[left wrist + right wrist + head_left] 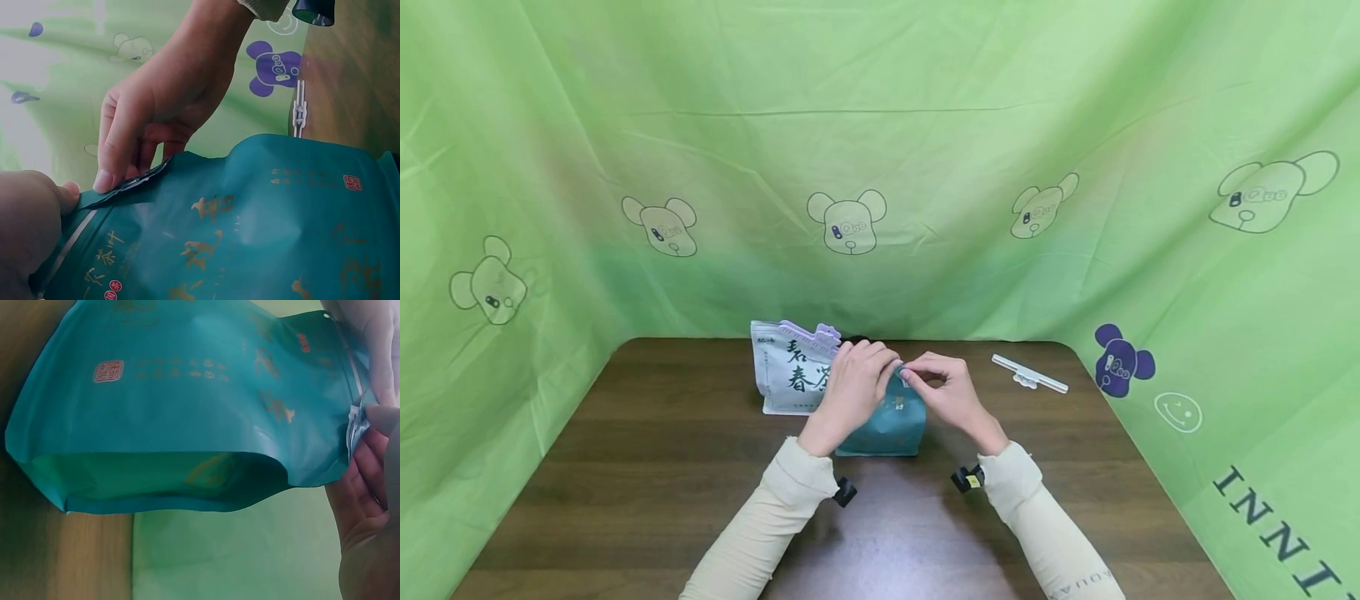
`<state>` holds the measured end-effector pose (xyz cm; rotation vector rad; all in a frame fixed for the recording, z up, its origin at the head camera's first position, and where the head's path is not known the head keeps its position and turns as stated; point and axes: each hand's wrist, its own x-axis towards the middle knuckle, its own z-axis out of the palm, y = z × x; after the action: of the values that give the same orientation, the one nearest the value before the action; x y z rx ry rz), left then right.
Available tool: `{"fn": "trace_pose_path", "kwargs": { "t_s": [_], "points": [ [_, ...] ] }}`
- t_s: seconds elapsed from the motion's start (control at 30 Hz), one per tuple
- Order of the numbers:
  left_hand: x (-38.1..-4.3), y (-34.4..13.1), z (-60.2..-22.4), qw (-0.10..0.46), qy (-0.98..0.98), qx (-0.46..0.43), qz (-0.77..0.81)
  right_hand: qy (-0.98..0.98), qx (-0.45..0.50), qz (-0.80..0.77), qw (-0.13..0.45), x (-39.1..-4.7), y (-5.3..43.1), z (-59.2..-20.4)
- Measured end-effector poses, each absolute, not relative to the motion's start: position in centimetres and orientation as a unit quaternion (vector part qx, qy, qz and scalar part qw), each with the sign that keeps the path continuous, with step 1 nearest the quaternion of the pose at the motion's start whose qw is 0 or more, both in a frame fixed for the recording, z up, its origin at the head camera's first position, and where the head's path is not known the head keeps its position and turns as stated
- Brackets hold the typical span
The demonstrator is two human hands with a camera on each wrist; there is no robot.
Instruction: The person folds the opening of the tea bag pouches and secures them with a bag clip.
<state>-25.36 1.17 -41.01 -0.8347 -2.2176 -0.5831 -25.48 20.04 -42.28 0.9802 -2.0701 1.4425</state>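
A teal tea bag [887, 429] with gold lettering stands upright on the table. My left hand [852, 387] grips its top edge from the left. From the right, my right hand [951, 393] pinches the same edge between thumb and fingers, close beside the left fingertips. In the left wrist view, the top strip of the tea bag [250, 212] is folded and crinkled under the right thumb. The right wrist view shows the bag's gusseted side [144, 478] and a silvery bit of lining [357, 428] at the pinched corner. Part of the top lies hidden behind the left hand.
Behind and left stands a white tea bag [784, 379] with a purple sealing clip [811, 337] across its top. A white sealing clip [1028, 373] lies at the table's back right. Something black [853, 339] shows behind my left hand. Green cloth [850, 167] surrounds the table.
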Motion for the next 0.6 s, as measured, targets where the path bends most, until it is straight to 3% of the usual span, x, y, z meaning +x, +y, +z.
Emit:
{"fn": "trace_pose_path", "kwargs": {
  "t_s": [0.13, 0.37, 0.6],
  "points": [
    [-25.4, 1.2, -41.0, 0.345, -0.854, -0.32, -0.222, -0.739, 0.369, 0.515, 0.231, -26.8, 20.4, -43.5],
    [-25.4, 1.2, -40.9, 0.34, -0.856, -0.322, -0.218, -0.742, 0.375, 0.499, 0.245, -25.1, 19.5, -40.8],
    [-25.4, 1.0, -40.7, 0.321, -0.861, -0.331, -0.217, -0.744, 0.367, 0.507, 0.232, -25.2, 19.5, -41.1]
  ]
}}
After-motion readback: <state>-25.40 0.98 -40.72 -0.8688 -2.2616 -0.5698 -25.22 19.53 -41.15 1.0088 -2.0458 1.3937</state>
